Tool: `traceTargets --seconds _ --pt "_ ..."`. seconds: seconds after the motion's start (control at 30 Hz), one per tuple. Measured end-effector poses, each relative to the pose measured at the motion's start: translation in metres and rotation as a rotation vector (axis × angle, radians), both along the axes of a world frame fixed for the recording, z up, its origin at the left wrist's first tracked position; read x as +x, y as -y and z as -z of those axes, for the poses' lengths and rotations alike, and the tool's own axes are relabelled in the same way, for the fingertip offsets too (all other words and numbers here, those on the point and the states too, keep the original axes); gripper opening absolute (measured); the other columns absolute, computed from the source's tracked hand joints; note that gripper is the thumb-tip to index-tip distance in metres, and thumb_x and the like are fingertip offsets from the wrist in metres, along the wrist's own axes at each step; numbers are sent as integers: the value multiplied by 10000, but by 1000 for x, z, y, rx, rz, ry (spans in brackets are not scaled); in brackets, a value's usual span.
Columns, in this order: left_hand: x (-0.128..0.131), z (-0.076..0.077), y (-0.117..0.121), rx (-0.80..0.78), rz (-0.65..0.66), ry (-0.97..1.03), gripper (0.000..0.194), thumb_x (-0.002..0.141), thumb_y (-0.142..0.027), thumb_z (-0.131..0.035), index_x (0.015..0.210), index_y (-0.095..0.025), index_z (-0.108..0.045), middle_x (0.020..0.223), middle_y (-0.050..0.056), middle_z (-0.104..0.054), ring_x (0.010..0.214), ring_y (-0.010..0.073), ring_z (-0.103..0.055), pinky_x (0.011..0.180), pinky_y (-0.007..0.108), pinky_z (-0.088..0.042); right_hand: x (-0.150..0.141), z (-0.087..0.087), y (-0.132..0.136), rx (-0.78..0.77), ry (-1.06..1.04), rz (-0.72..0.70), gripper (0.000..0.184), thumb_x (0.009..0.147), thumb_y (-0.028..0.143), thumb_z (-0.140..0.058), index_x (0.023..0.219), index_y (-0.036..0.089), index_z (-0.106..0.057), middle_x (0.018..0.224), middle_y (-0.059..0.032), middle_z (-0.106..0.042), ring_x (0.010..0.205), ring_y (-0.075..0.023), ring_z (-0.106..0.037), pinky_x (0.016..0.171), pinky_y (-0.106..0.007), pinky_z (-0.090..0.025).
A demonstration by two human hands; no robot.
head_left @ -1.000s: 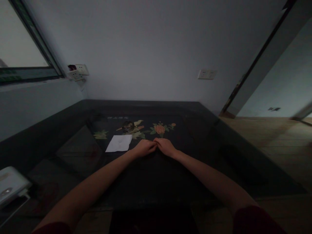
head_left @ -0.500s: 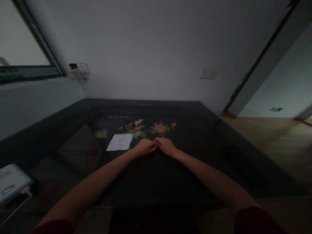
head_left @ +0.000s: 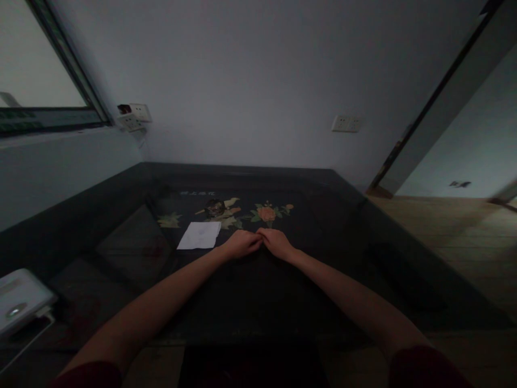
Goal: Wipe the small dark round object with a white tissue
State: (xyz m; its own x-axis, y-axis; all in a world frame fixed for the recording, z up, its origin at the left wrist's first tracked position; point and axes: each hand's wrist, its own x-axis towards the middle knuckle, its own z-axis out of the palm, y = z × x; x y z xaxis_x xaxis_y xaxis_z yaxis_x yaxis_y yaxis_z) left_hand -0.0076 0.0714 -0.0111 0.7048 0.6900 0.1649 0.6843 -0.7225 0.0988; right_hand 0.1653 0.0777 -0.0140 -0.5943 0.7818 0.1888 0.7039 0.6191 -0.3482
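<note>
My left hand [head_left: 243, 244] and my right hand [head_left: 276, 241] rest on the dark table, their curled fingers touching each other at the middle. Both are closed, and no object shows between them; the palms face down out of sight. Just left of my left hand lies a folded white paper [head_left: 199, 235]. Behind it sits a small dark, shiny round object [head_left: 214, 208], too dim to name. A printed orange flower [head_left: 266, 214] decorates the tabletop beyond my hands.
The dark table [head_left: 250, 302] reaches back to the wall. A white device [head_left: 25, 302] with a plugged-in cable stands at the left edge. On the right lies a long dark object [head_left: 404, 275]. Wall sockets [head_left: 346, 124] and a window [head_left: 44, 59] are beyond.
The view has shifted very slightly. My hands and the things on the table keep their places.
</note>
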Motion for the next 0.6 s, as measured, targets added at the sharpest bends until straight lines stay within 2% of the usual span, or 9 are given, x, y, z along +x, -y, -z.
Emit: traceTargets --seconds 0.6 --pt "1 -4 3 3 -2 -17 236 882 -259 -410 819 -178 -622 773 52 -682 689 160 -629 558 225 -351 -1 -2 2 0 13 15 220 896 158 -382 979 204 -580 911 -49 -666 841 -175 -597 687 -251 -344"
